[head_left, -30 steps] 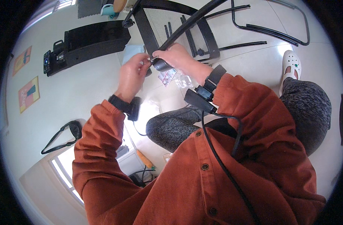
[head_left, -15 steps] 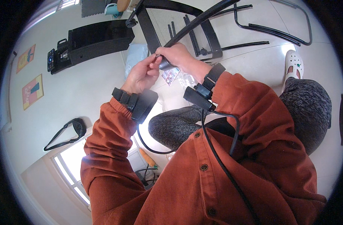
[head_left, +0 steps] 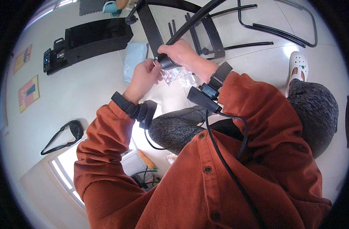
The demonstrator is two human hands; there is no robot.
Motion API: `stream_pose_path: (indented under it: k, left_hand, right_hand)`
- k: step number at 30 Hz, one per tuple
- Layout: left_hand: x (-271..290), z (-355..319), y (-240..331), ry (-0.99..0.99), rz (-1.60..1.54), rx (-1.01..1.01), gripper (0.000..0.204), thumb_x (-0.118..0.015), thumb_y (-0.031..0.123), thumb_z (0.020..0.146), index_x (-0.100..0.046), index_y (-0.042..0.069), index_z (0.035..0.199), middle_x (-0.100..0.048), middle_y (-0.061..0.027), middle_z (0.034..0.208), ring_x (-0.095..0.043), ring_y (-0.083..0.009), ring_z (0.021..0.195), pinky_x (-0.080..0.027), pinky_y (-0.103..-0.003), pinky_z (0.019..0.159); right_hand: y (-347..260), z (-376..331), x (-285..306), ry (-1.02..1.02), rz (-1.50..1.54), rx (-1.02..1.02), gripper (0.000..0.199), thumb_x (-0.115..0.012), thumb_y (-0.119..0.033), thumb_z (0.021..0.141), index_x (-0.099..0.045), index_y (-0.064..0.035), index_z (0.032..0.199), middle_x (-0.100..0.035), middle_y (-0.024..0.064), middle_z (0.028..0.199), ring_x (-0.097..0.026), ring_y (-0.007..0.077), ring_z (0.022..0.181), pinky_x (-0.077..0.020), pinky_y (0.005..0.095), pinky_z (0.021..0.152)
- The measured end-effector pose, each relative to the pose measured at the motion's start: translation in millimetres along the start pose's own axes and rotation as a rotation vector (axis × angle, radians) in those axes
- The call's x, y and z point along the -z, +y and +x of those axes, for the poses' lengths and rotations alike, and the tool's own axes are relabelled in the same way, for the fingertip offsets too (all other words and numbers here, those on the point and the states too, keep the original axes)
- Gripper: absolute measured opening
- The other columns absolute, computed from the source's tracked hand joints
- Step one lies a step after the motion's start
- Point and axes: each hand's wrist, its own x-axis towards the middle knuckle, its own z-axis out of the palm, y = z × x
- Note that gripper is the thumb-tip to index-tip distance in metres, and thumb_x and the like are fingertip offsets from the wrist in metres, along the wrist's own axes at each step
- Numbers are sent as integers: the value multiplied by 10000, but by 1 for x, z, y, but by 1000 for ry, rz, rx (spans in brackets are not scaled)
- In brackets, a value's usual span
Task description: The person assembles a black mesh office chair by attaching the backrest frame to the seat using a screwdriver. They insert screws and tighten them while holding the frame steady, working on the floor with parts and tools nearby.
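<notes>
1. On the pale tiled floor (head_left: 245,61) I see a black mesh-panelled frame (head_left: 214,35).
2. The black tube (head_left: 195,21) slants across it in my view, near end between the hands.
3. I have the right hand (head_left: 180,53) clamped around that tube.
4. The left hand (head_left: 143,79) bunches fingertips at its end; pinching anything, I cannot tell.
</notes>
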Motion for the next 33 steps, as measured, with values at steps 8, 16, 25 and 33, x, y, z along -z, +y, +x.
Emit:
stream_pose_path:
  k: [8,16,25,33]
  left_hand:
    - [36,12,1,-37,1129,-470,145,-474,49,817,-521,18,951,-598,-186,807,-590,-359,735,-469,-404,651]
    - [28,2,-8,309,672,-551,154,-551,119,843,-557,4,944,-588,-105,746,-608,-223,693,-475,-318,579]
    - [22,2,-18,-96,-940,351,313,-467,353,925,-545,54,874,-532,26,722,-434,-62,557,-342,-155,448]
    - [19,10,-13,-62,-1302,539,232,-486,228,929,-511,38,799,-509,43,621,-356,-12,454,-266,-138,361]
  right_hand:
    - [-4,-5,0,3,60,-30,357,-630,-304,673,-649,43,750,-641,190,725,-632,297,676,-493,337,637]
    - [-2,-6,-5,43,-8,45,370,-601,-315,699,-643,47,760,-632,179,710,-619,283,682,-480,347,635]
    - [6,-5,-8,27,48,-3,368,-579,-332,691,-655,19,767,-638,193,716,-633,320,704,-494,367,653]
    - [-3,-11,-6,-27,271,-105,315,-619,-265,685,-653,34,780,-650,128,700,-634,213,612,-489,303,571]
